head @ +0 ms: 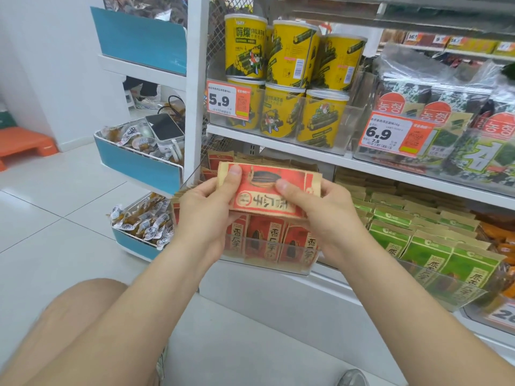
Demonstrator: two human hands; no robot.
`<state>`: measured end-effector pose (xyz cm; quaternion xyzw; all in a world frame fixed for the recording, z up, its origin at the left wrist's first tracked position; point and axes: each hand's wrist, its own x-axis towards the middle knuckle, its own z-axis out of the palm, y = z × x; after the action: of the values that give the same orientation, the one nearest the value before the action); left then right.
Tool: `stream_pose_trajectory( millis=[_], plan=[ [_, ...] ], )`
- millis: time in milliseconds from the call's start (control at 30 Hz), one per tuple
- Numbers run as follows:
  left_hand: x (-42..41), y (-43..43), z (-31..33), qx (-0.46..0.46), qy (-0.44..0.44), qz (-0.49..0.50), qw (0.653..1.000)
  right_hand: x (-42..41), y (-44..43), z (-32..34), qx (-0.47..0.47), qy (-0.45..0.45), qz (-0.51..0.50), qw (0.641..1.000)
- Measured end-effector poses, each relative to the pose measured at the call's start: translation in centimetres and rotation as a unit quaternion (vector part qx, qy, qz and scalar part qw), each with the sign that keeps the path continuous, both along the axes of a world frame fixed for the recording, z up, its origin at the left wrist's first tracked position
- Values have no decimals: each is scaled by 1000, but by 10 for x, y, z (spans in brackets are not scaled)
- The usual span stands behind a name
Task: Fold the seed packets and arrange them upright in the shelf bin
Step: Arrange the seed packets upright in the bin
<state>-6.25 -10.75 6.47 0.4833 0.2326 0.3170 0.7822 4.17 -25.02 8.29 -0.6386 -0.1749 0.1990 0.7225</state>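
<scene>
I hold a red and kraft-brown seed packet [264,188] sideways in front of the low shelf, its printed side facing me. My left hand [206,204] grips its left end with the thumb on top. Its right end is pinched by my right hand [320,213]. Right below the packet stands a clear shelf bin [267,260] with several matching red packets [264,238] upright in rows. More red packets sit farther back in the bin, partly hidden by the held one.
A neighbouring clear bin with green packets [429,246] stands to the right. Yellow canisters [289,79] and seaweed bags [446,112] fill the shelf above. To the left a blue-fronted rack [139,162] holds wrapped snacks and a power bank. My knee [83,324] is bottom left.
</scene>
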Motion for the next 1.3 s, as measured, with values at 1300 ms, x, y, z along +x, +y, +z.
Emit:
stream_pose_trajectory(
  millis=[1300],
  plan=[
    [94, 137, -11, 695, 459, -186, 522, 79, 97, -24, -219, -437, -37, 872]
  ],
)
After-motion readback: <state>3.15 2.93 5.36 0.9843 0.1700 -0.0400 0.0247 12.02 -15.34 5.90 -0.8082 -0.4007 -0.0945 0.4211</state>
